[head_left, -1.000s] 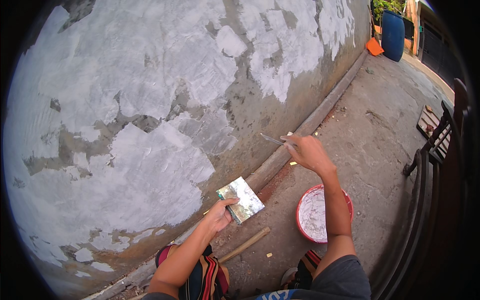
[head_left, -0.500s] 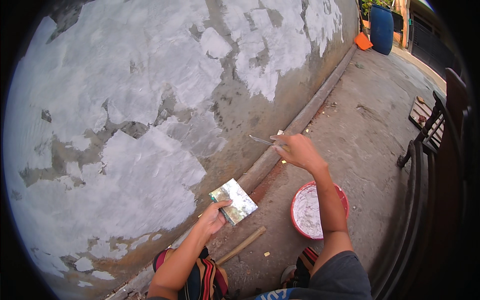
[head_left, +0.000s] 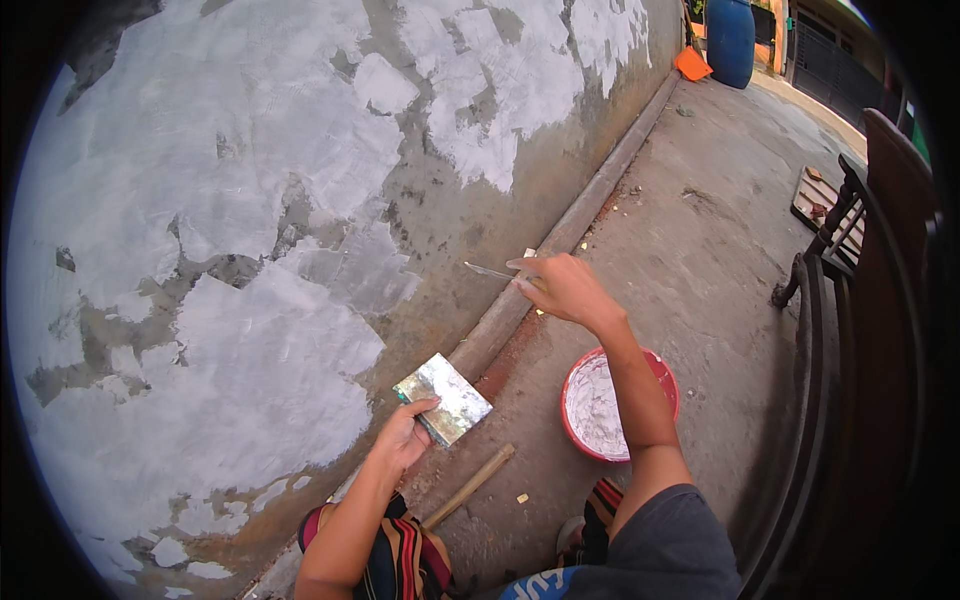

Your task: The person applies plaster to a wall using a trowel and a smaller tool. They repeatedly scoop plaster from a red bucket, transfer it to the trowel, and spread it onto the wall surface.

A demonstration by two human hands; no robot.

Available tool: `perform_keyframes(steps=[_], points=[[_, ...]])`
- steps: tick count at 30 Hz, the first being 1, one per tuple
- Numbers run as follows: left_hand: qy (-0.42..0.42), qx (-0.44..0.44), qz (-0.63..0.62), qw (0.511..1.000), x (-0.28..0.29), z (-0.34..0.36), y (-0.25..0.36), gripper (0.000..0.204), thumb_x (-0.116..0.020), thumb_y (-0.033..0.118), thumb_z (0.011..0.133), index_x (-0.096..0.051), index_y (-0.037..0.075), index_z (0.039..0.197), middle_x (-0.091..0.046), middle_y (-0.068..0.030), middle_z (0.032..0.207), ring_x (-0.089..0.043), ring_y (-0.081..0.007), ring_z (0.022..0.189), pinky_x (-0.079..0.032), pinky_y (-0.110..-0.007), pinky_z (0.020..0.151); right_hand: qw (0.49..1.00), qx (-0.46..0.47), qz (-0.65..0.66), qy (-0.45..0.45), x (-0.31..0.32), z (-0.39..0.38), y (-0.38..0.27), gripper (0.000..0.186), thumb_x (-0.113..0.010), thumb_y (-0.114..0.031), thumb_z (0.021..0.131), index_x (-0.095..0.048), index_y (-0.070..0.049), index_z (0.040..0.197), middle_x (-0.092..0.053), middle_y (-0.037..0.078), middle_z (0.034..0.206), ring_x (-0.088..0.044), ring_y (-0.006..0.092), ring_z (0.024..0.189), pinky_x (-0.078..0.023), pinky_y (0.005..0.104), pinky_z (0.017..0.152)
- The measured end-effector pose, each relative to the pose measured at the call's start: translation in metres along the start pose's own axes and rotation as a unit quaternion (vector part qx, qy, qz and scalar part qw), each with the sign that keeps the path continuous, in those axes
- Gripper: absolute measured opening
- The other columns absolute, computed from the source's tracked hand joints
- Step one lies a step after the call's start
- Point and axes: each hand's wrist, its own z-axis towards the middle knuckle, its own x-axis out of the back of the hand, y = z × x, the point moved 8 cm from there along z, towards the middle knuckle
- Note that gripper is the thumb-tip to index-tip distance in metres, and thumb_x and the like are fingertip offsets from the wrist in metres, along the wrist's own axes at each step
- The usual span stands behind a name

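Observation:
My left hand (head_left: 405,435) grips a shiny, square metal plate (head_left: 450,395) by its near edge, thumb on top, at the foot of the wall. Higher up on the right, my right hand (head_left: 560,290) is closed on a scraper with a thin blade (head_left: 485,270) pointing left toward the patchy grey wall (head_left: 250,360), which carries rough white coats. I cannot tell whether the blade touches it. Below my right forearm, a red bucket (head_left: 570,415) holds white paste, partly hidden by that arm. A wooden stick (head_left: 475,480) lies on the ground near my feet.
A rounded concrete ledge (head_left: 600,190) runs along the wall's foot. Dark wooden furniture (head_left: 820,330) stands along the right, with a slatted board (head_left: 810,200) beyond it on the concrete. At the far end are a blue barrel (head_left: 730,40), an orange object (head_left: 693,64) and a dark gate (head_left: 830,80).
The whole scene has shifted left in view, its far end also upward. My right hand has moved left in the picture with the scraper. Both hands keep their holds.

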Motion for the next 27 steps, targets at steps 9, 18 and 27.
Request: perform_keyframes(steps=[9,18,27], points=[[0.016,-0.007,0.0,1.0,-0.003,-0.005,0.005,0.032,-0.058,0.003,0.088,-0.051,-0.002,0.119,-0.063,-0.0143,0.114,-0.063,-0.026,0.105,-0.051,-0.042,0.094,1.0,-0.017,0.008,-0.021,-0.003,0.002,0.0,0.034,-0.062,-0.029,0.088,-0.065,-0.008,0.114,-0.066,0.019,0.079,-0.064,0.0372,0.077,-0.05,0.0439,0.071],[0.011,-0.016,0.002,1.0,0.0,-0.001,0.004,0.031,-0.058,0.003,0.088,-0.052,-0.001,0.118,-0.063,-0.0132,0.114,-0.063,-0.025,0.105,-0.051,-0.041,0.095,1.0,0.011,0.004,0.007,-0.008,0.002,-0.002,0.032,-0.063,-0.027,0.086,-0.067,-0.007,0.111,-0.065,0.019,0.074,-0.064,0.0379,0.079,-0.051,0.0446,0.075],[0.004,-0.015,0.006,1.0,-0.005,-0.003,0.005,0.036,-0.06,0.004,0.089,-0.049,-0.004,0.122,-0.06,-0.0154,0.118,-0.061,-0.0264,0.107,-0.05,-0.04,0.096,0.999,-0.009,0.003,-0.04,-0.015,0.002,-0.002,0.031,-0.061,-0.025,0.087,-0.067,-0.01,0.113,-0.065,0.018,0.074,-0.063,0.037,0.076,-0.05,0.0448,0.07]])
